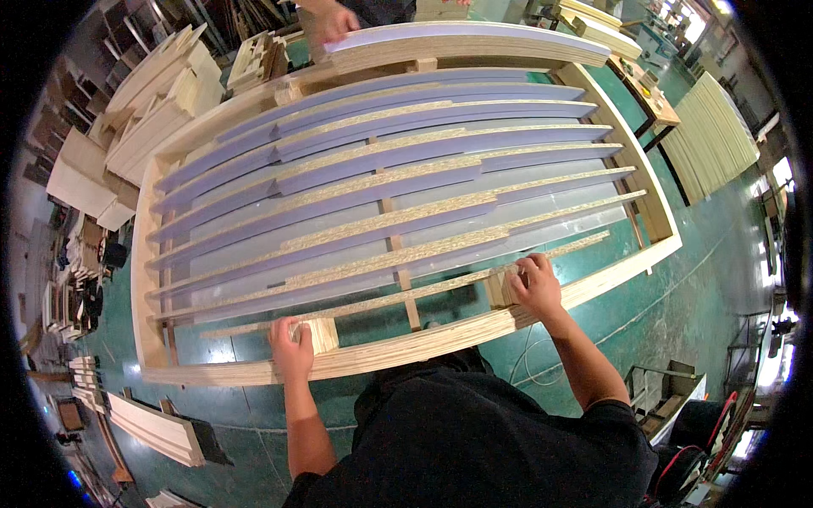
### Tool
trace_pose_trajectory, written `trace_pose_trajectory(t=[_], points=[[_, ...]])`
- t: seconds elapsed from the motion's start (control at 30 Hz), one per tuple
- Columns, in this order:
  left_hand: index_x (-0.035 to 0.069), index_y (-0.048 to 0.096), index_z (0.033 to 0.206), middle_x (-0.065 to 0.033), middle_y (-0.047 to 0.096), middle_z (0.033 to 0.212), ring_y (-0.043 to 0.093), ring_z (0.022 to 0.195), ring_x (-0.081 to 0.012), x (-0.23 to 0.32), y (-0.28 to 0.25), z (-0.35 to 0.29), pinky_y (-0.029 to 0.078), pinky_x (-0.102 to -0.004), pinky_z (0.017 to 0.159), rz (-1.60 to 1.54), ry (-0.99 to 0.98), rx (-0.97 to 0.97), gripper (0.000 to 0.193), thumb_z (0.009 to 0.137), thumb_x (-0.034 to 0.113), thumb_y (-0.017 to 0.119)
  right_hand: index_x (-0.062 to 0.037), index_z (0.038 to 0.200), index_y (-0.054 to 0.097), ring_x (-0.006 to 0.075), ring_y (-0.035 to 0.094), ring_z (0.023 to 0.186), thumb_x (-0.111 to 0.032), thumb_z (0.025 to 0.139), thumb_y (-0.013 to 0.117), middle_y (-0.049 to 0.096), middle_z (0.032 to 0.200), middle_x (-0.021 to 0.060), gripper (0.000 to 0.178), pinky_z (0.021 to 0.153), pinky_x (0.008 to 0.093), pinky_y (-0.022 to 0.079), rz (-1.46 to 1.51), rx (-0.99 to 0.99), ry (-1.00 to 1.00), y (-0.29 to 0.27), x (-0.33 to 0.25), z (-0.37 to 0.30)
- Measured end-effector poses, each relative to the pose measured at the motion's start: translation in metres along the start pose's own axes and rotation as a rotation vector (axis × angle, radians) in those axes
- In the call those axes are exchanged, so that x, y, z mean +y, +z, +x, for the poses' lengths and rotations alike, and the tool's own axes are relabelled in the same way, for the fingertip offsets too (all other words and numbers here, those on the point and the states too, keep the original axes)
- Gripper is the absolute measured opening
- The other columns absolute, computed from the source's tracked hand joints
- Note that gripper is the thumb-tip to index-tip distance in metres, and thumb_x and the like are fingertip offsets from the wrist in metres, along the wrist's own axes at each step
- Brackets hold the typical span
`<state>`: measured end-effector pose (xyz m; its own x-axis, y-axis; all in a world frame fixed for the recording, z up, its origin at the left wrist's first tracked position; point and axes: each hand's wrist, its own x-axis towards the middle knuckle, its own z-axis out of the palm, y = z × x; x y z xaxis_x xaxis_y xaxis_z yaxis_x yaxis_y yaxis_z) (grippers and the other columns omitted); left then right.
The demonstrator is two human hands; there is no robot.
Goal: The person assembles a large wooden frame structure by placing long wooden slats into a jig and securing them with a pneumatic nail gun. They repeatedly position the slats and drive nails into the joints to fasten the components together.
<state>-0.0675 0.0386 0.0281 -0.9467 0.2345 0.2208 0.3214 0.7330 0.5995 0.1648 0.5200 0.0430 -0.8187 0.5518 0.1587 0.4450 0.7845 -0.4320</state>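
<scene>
A large rectangular wooden frame (406, 340) lies in front of me, with several long, thin boards (373, 190) standing on edge across it, chipboard-coloured on top and lilac on their faces. Between the frame's near rail and the closest board runs a narrow chipboard strip (440, 286). My left hand (292, 347) is closed around the left end of a pale wood block (322, 334) by the near rail. Farther right, the curled fingers of my right hand (538, 289) grip a second wood block (498, 291), between strip and rail. Its fingertips are partly hidden.
Across the frame, another person's hand (332, 24) rests by a long board (466, 44) on the far rail. Stacked wood parts (161, 102) stand at left, a panel stack (710, 140) at right. Planks (157, 427) lie on the green floor at lower left.
</scene>
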Motion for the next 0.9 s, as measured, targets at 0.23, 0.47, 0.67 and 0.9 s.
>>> trace_pose_trajectory(t=[0.23,0.47,0.67,0.9], points=[[0.007,0.064,0.104,-0.0143,0.064,0.109,0.059,0.110,-0.0383,-0.0025,0.0005,-0.0005,0.045,-0.0479,0.100,0.032,0.029,0.024,0.022,0.088,0.019,0.073,-0.0097,0.112,0.067,0.0371,0.059,0.113,-0.031,0.091,0.072,0.060,0.119,0.0139,0.031,0.092,0.0470,0.054,0.004,-0.019,0.024,-0.0016,-0.0029,0.0001],[0.008,0.064,0.104,-0.0140,0.064,0.112,0.058,0.112,-0.0380,-0.0028,0.0032,-0.0009,0.045,-0.0475,0.100,0.026,0.007,0.028,0.022,0.088,0.020,0.072,-0.0090,0.113,0.067,0.0378,0.059,0.114,-0.033,0.091,0.071,0.060,0.120,0.0148,0.033,0.093,0.0478,0.053,-0.003,-0.022,0.020,-0.0012,0.0002,0.0006],[0.007,0.064,0.104,-0.0140,0.064,0.113,0.058,0.111,-0.0382,-0.0023,0.0024,-0.0008,0.045,-0.0476,0.100,0.015,0.015,0.029,0.022,0.088,0.021,0.072,-0.0091,0.113,0.067,0.0384,0.059,0.113,-0.032,0.091,0.071,0.061,0.119,0.0153,0.032,0.093,0.0482,0.053,0.007,-0.023,0.011,-0.0022,-0.0018,0.0008],[0.007,0.065,0.104,-0.0136,0.065,0.113,0.058,0.112,-0.0384,-0.0066,0.0031,-0.0010,0.045,-0.0479,0.101,0.032,0.035,0.030,0.023,0.088,0.020,0.073,-0.0093,0.112,0.067,0.0383,0.059,0.114,-0.032,0.091,0.071,0.060,0.120,0.0149,0.031,0.092,0.0484,0.053,0.019,-0.033,0.027,-0.0012,-0.0012,-0.0002]])
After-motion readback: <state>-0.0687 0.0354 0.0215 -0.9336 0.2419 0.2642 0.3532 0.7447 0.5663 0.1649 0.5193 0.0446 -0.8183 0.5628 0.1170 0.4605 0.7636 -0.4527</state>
